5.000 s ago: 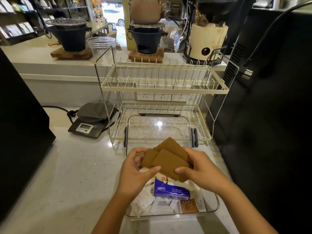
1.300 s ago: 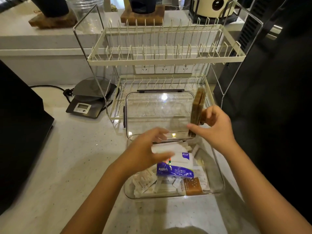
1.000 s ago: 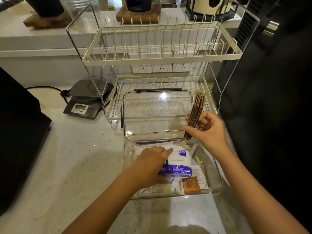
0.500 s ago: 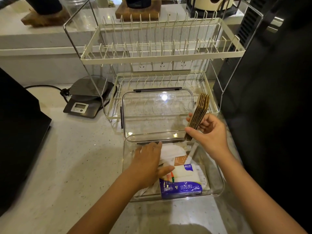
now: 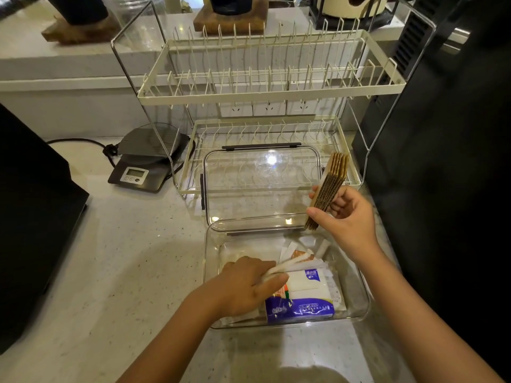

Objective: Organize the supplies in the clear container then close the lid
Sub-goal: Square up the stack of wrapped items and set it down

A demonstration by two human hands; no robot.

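- Clear plastic is forming the container, which is sitting open on the pale counter in the lower middle of the frame, with its lid lying flat just behind it, partly over the lower tier of the wire dish rack.
- The left hand is reaching into the left half of the container, its fingers curling round a bundle of thin white packets and pinching them together.
- The right hand is hovering over the container's far right corner, thumb and fingers pinching a stack of brown cardboard squares held on edge.
- A white and purple tissue pack is lying against the near wall, with loose sachets scattered beneath and beside it.
- Judging from this, the step in hand is clearing floor space: gathering the packets tightly and sliding them toward one side should be leaving a bare strip for the brown stack.
- Keeping the squares aligned and lowering them flat, not on edge, would be helping the lid seat later.
- Nothing should be standing above the rim.
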